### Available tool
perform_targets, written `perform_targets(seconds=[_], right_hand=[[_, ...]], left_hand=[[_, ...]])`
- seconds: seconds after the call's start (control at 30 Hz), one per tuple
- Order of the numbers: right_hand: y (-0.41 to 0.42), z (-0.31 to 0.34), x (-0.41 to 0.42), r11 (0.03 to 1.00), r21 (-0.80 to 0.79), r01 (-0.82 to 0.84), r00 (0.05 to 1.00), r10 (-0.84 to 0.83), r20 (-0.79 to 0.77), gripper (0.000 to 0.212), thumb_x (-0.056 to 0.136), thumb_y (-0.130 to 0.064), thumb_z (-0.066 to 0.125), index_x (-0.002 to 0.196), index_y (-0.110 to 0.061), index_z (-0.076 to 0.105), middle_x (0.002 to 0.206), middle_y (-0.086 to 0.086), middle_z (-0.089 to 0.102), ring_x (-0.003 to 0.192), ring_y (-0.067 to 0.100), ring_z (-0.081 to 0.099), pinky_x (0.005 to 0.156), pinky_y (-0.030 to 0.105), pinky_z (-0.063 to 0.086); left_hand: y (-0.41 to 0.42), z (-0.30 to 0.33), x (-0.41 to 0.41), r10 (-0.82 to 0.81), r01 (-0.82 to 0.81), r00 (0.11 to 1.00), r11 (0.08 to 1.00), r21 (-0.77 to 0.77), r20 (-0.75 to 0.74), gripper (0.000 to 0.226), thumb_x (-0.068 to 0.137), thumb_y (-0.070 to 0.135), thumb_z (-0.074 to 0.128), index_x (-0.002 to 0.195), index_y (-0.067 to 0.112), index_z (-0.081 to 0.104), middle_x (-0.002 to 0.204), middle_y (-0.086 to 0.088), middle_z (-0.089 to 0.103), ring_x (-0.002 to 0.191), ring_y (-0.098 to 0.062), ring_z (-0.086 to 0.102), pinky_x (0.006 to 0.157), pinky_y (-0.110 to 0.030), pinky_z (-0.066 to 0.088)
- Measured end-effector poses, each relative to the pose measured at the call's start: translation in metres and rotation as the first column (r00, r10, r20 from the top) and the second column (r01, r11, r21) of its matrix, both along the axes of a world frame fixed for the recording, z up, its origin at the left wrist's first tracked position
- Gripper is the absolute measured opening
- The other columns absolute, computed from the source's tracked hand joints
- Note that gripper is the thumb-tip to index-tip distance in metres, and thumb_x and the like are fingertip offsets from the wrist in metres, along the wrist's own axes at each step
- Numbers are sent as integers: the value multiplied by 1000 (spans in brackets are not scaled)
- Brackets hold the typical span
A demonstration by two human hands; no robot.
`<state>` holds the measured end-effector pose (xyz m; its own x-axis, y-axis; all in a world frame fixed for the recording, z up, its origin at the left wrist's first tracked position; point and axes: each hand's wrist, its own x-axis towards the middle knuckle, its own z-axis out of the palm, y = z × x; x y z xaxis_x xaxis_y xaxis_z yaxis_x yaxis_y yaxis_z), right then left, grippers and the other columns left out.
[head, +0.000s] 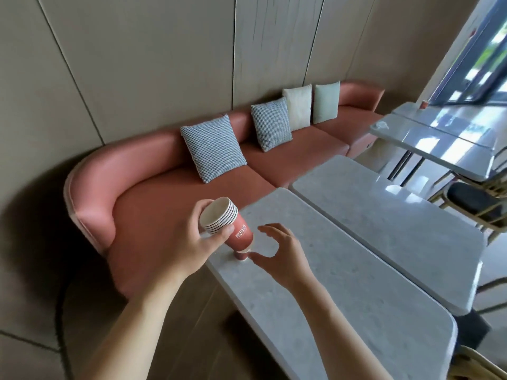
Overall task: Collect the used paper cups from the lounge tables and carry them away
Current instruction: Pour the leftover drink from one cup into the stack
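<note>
- Beige wall panels (137, 64) back a long pink sofa (170, 212) carrying four cushions: two checked (212, 150), one cream (299, 106), one pale green (326, 102).
- Two pale marble tables stand side by side in front of the sofa; the near table (343, 297) lies under both hands, the second table (389, 223) just beyond it.
- Left hand (189, 242) grips a stack of nested red paper cups (227, 226), thumb and fingers curled round the rims; the stack tilts, mouths toward the camera, its base over the table's near-left corner.
- Under the stack's base, something small and red (242, 256) rests on the table; too hidden to tell what it is.
- Right hand (279, 250) hovers beside the stack's base, fingers spread and loosely curved, holding nothing.
- A far table (439, 138) by the window (477, 58) bears another small red cup (424, 105).
- A dark-seated chair (474, 204) stands at right.
</note>
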<state>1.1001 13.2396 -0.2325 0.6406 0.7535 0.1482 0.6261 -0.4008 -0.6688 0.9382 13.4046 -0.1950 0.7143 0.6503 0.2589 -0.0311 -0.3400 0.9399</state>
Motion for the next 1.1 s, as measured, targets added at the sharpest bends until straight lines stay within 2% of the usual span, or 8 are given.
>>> perform_targets(seconds=[0.17, 0.33, 0.47, 0.53, 0.63, 0.77, 0.93, 1.1], right_hand=[[26, 3, -21, 997, -21, 81, 997, -81, -15, 67, 76, -50, 91, 135, -28, 68, 132, -19, 60, 123, 10, 59, 106, 38, 53], [42, 0, -35, 988, -97, 124, 992, -126, -11, 64, 76, -48, 91, 133, -27, 70, 129, -19, 62, 120, 8, 60, 102, 31, 52], [51, -12, -34, 978, -168, 127, 992, -128, 2, 60, 79, -43, 91, 133, -33, 68, 123, -29, 55, 118, 2, 58, 101, 25, 49], [56, -18, -32, 970, -202, 133, 991, -134, 9, 58, 80, -43, 90, 133, -34, 68, 122, -31, 54, 117, 0, 57, 99, 22, 47], [65, -29, -26, 973, -183, 139, 990, -143, -9, 53, 80, -37, 90, 129, -35, 70, 120, -30, 57, 114, 1, 58, 96, 20, 46], [83, -47, -8, 974, -159, 162, 981, -176, -80, 53, 77, -31, 92, 126, -32, 72, 117, -32, 59, 110, -2, 59, 88, 3, 39], [118, -80, 25, 971, -165, 171, 962, -201, -184, 68, 72, -38, 94, 134, -30, 68, 127, -22, 60, 112, 0, 59, 88, 16, 44], [157, -113, 65, 965, -229, 130, 952, -186, -243, 85, 73, -35, 93, 150, -30, 55, 143, -16, 52, 125, 10, 59, 96, 28, 52]], left_hand=[[59, -5, -32, 44, -44, 999, 999, -9, 5, 70, 71, 61, 78, 126, 22, 60, 112, 3, 71, 98, -13, 69, 84, -26, 55], [92, -36, -41, 71, -70, 997, 997, -22, 19, 65, 71, 61, 83, 125, 31, 59, 112, 15, 70, 99, -8, 70, 82, -19, 54], [116, -73, -33, 58, -58, 998, 995, -83, -4, 81, 70, 67, 88, 133, 29, 55, 119, 7, 69, 106, -18, 70, 93, -50, 58], [125, -91, -28, 45, -48, 999, 993, -108, -28, 91, 68, 71, 88, 138, 27, 52, 123, 5, 68, 110, -20, 69, 94, -57, 57], [137, -112, -19, 28, -36, 996, 995, -89, -90, 94, 68, 66, 90, 143, 27, 49, 128, 7, 66, 115, -21, 68, 95, -56, 58], [152, -124, -9, -3, -5, 989, 998, -60, -146, 88, 68, 54, 93, 141, 30, 51, 129, 10, 66, 117, -18, 67, 95, -52, 58], [177, -113, 20, -24, 14, 983, 998, -54, -181, 77, 59, 50, 90, 127, 40, 56, 126, 6, 63, 118, -19, 62, 102, -50, 52], [205, -93, 62, -31, 37, 970, 999, 17, -243, 78, 56, 49, 88, 126, 28, 59, 124, 5, 62, 117, -17, 59, 100, -39, 51]])
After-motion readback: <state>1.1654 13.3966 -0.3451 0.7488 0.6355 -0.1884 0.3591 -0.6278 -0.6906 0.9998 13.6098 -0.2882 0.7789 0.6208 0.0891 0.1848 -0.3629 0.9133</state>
